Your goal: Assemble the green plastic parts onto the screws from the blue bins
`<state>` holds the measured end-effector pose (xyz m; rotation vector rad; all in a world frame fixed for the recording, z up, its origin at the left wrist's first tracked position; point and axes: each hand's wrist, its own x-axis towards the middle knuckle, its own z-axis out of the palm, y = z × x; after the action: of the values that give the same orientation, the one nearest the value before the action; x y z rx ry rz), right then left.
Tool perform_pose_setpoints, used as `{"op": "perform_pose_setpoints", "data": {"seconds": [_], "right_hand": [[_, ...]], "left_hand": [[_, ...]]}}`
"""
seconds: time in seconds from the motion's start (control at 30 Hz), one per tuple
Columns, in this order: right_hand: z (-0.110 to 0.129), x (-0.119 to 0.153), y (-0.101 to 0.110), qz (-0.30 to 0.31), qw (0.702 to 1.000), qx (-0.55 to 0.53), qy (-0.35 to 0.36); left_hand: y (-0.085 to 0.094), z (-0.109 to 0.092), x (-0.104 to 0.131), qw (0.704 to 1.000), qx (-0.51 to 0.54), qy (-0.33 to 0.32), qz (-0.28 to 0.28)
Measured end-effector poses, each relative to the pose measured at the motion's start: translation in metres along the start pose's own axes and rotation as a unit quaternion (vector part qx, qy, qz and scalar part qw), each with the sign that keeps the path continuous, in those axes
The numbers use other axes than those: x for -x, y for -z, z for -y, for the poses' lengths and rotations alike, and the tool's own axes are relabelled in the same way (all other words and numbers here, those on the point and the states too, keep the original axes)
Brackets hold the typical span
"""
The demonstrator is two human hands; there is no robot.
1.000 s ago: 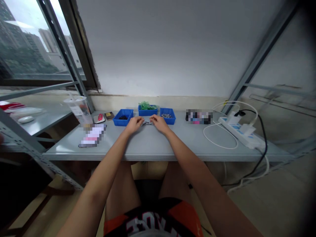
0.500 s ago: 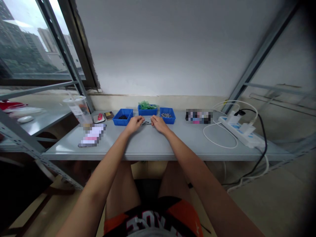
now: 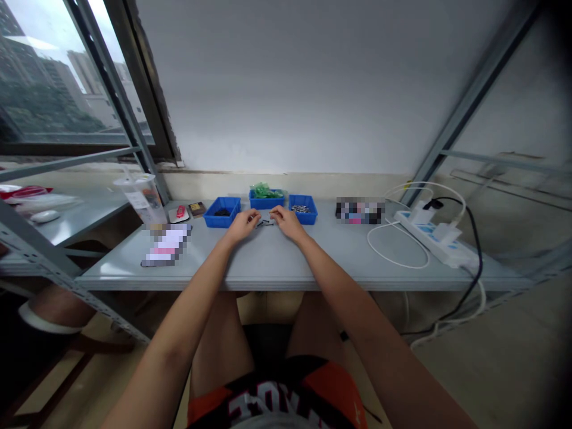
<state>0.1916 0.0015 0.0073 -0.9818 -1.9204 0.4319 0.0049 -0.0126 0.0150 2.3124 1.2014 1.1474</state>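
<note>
Over the far middle of the grey table my left hand (image 3: 243, 225) is closed, thumb and fingers pinched together. Opposite it, my right hand (image 3: 286, 223) is also closed in a pinch. Whatever either hand holds is too small to make out. Between the fingertips, several small dark pieces (image 3: 266, 223) lie on the tabletop. A blue bin (image 3: 209, 219) with dark small parts stands just left of my left hand. Another blue bin (image 3: 311, 217) with shiny metal parts is close behind my right hand. Behind both, a third blue bin (image 3: 267, 203) holds green pieces (image 3: 264, 190).
On the left are a phone (image 3: 167, 245), a lidded plastic cup (image 3: 143, 199) and a small dark box (image 3: 196, 209). To the right lie a blurred-out object (image 3: 360, 211) and a white power strip (image 3: 440, 241) with looping cables. Metal posts frame both sides.
My right hand has shifted slightly left and up, its fingertips nearer my left hand. The left hand has barely moved. Another person's leg has come into view at the lower left.
</note>
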Motion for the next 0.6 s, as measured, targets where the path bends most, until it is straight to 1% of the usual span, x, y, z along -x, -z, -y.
{"op": "perform_pose_setpoints", "data": {"seconds": [0.07,0.17,0.4,0.6], "right_hand": [[0.0037,0.0012,0.0015,0.003,1.000,0.025,0.000],[0.0082,0.0035,0.0034,0.016,0.999,0.047,-0.019],[0.0065,0.0038,0.0011,0.031,0.998,0.034,-0.039],[0.0025,0.0021,-0.0003,0.015,1.000,0.000,0.001]], "left_hand": [[0.0002,-0.0003,0.0000,1.000,0.001,-0.002,-0.001],[0.0005,-0.0003,0.0000,1.000,0.007,-0.011,0.000],[0.0008,-0.0019,0.0000,1.000,0.019,-0.015,0.000],[-0.0008,0.0016,-0.0005,1.000,0.016,0.000,-0.009]]}}
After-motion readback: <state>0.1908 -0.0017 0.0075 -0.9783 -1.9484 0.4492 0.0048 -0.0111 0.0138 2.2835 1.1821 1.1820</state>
